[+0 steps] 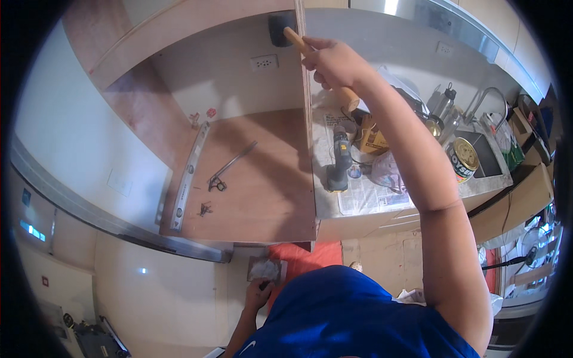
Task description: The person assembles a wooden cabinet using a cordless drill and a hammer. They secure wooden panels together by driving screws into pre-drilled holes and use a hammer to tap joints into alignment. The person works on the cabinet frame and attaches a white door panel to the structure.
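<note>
My right hand (331, 62) is raised at the top, its fingers closed around the wooden handle of a mallet (281, 31). The mallet's black head is beside the upright panel (302, 71) of a wooden cabinet, on its inner side; whether they touch I cannot tell. Low in front of my body, my left hand (258, 293) is closed on a dark handle. Just beyond it is a flat, squarish tool (264, 270) with a whitish, smeared-looking face, which seems joined to that handle. Its exact kind is unclear.
On the cabinet's base board (268, 179) lie a spirit level (190, 176), a dark metal rod-like tool (231, 164) and several screws or nails (206, 209). The counter at right holds a cordless drill (340, 161), a tin can (464, 158), bottles (444, 101) and a sink (484, 152).
</note>
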Motion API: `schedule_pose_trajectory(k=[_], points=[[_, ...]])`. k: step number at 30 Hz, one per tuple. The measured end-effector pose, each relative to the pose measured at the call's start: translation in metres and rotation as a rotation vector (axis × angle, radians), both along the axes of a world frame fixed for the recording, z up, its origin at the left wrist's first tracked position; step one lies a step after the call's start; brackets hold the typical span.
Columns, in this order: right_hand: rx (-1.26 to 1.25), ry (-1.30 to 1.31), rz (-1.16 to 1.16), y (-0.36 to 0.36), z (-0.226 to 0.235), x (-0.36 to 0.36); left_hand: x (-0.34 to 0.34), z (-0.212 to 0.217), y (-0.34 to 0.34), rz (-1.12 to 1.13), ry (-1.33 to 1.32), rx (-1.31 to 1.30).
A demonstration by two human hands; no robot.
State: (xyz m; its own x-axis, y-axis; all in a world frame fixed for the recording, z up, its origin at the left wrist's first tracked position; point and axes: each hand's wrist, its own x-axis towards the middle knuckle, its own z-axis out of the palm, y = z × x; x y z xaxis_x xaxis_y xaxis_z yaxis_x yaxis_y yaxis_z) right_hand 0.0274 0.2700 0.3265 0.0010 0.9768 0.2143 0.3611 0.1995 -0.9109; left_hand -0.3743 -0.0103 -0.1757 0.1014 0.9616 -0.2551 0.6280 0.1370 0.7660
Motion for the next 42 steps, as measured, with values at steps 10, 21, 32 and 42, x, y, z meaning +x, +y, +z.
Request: schedule_pose_trajectory(k=[10,21,32,42], points=[[-0.158,-0.217,0.066,0.002,-0.002,0.017,0.0,0.0,-0.006,-0.071,0.044,0.027],[0.029,-0.242,0.02,0.001,-0.013,0.01,0.011,0.026,0.0,-0.025,-0.028,-0.05],[0.053,-0.339,-0.059,-0.002,0.018,0.003,-0.004,-0.005,-0.006,-0.056,-0.013,-0.027],[0.132,-0.602,0.263,0.022,-0.025,0.025,0.006,0.006,0.001,-0.075,0.015,-0.033]])
